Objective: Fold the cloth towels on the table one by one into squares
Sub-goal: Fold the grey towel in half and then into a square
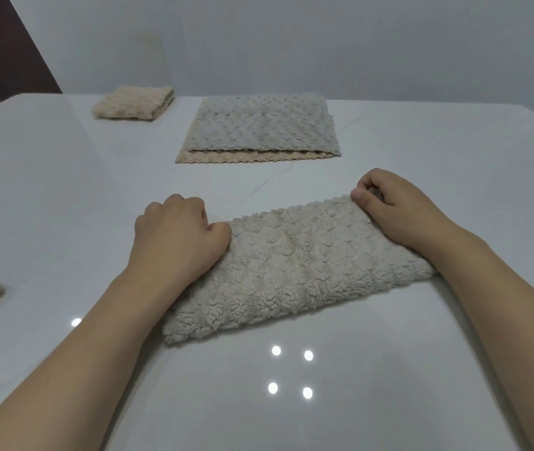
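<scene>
Forearms enter from the bottom edge, both reaching onto the white worktop (64, 196). Cream towel (295, 268), already doubled into a long band, lies between the hands, just in front of the person. Long axis runs from near-left to far-right, tilted across the view; scalloped open edge faces away, fold faces the camera.

Left hand (178, 236): grip clamped, thumb and curled fingers pinching the far-left corner of the band. Right hand (392, 206): grip likewise clamped, fingers curled over the far-right corner, thumb on top. Each hand sits at its own end, so neither is favoured; the ends lie well apart along the long axis.

Judgement: band is about twice as long as wide, so one end carried over to the other along that axis should give a square. Corner alignment is the risk, as the pile is thick.

Beyond, centre: grey towel (260, 125) lying on a beige towel (243, 156), both unfolded flat. Far left: folded beige square (134, 103). Left edge: two more towel pieces, partly cut off. No containers present.
</scene>
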`<state>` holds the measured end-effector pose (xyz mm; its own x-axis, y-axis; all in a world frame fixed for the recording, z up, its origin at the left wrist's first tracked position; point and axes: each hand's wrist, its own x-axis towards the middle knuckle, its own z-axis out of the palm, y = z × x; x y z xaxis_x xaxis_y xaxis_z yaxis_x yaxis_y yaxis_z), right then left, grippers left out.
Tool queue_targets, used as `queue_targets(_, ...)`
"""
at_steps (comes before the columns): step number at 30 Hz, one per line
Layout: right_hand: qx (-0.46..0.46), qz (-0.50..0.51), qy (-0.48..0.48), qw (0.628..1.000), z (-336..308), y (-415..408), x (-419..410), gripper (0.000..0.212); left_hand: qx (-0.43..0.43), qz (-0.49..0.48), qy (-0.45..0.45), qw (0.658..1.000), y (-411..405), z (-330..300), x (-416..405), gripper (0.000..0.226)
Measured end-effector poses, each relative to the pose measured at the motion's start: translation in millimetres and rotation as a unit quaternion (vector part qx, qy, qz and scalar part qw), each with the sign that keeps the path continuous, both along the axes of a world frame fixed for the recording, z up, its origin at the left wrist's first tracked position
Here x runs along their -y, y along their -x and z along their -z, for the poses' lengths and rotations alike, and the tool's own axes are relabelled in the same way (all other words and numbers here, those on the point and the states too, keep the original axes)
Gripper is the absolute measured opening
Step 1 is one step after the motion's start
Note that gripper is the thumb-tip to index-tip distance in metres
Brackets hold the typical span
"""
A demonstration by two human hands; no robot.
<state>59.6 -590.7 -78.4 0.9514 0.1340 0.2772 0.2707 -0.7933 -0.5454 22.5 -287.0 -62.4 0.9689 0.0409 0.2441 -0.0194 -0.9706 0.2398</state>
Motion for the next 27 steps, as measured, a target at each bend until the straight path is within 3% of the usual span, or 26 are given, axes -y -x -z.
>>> queue_targets(4, -0.003, -0.014, -0.037, 0.999, -1, 1, 0, 0.013, 0.017, 0.021, 0.045, 0.999, 0, 0, 0, 0.022)
queue_targets(10, -0.024, 0.000, -0.062, 0.998, -2, 4, -2, 0.015, 0.005, 0.025, 0.035, 0.999, -1, 5, -1, 0.010)
queue_targets(15, -0.073, -0.011, -0.192, 0.979, -5, 6, -2, 0.017, 0.004, 0.034, 0.035, 0.999, -1, 6, -1, 0.007)
queue_targets(23, -0.082, -0.008, -0.292, 0.953, -11, 8, -1, 0.017, 0.001, 0.029, 0.052, 0.998, -2, 7, -2, 0.012)
queue_targets(27, -0.050, 0.038, -0.252, 0.966, -8, 4, 0, 0.013, 0.000, 0.016, 0.024, 1.000, -6, 9, -5, 0.024)
